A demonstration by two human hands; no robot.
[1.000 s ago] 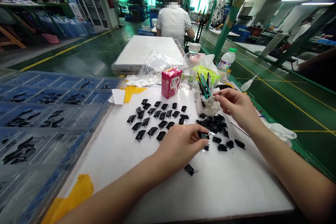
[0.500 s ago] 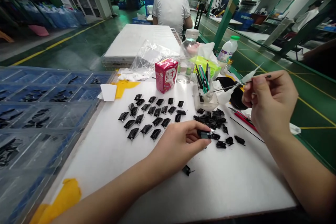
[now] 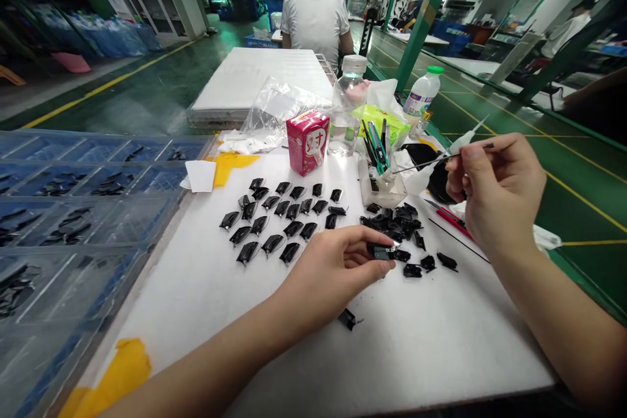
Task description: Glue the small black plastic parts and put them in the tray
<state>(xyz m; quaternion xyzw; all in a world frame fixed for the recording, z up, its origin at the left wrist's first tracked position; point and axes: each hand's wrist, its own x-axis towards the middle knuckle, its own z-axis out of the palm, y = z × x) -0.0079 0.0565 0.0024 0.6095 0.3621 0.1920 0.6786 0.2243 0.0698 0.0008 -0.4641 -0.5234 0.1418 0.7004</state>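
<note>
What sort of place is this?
Probably a factory workshop for small parts: a white workbench scattered with small black parts, blue divided trays holding more of them, and a green floor marked with yellow lines.

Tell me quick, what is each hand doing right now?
Left hand: closed, holding a small black piece.
Right hand: closed, pinching a thin pointed tool.

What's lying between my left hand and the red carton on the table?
In the head view, rows of small black parts lie on the white table between your left hand and the red carton.
</note>
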